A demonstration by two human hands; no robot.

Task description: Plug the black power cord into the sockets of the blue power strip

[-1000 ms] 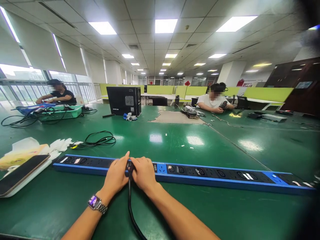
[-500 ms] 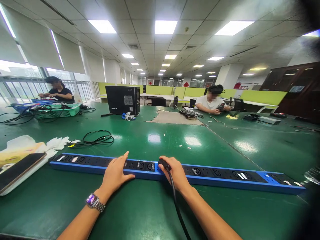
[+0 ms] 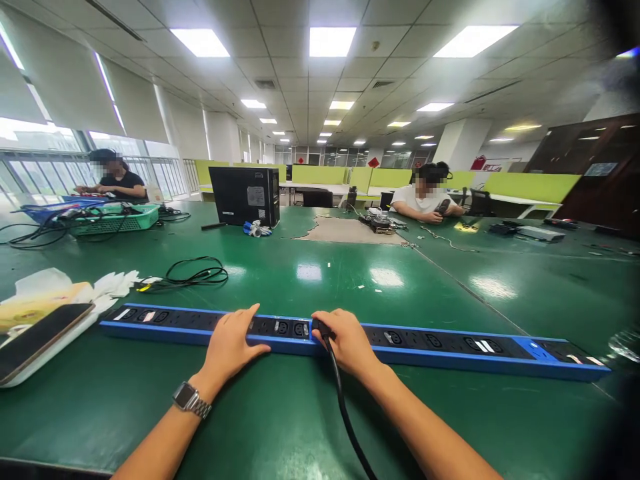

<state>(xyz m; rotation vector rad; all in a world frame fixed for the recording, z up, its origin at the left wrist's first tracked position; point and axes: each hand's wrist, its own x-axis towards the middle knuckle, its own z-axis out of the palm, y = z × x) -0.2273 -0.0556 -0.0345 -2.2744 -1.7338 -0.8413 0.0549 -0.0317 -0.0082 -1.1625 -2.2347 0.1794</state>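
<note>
A long blue-and-black power strip (image 3: 430, 365) lies across the table before me. My left hand (image 3: 231, 343) grips it left of the middle, fingers over the top and far side, thumb along the near edge. In my right hand (image 3: 349, 343) is a black power plug (image 3: 323, 328), pinched between thumb and fingers at the strip's top, near its centre. Fingers partly hide the plug's front, so I cannot tell whether it sits in a socket. From it a thick black cable (image 3: 342, 400) runs down toward me.
At left lie a phone (image 3: 43, 340), white gloves (image 3: 117, 287) and a coiled black cable (image 3: 197, 275). Farther back stand a green basket (image 3: 117, 223) and a black computer case (image 3: 240, 197). Two people sit across the green table (image 3: 280, 280), one left, one right.
My right hand and the plug have shifted slightly left along the strip. My left hand holds its place. The watch screen has gone dark.
</note>
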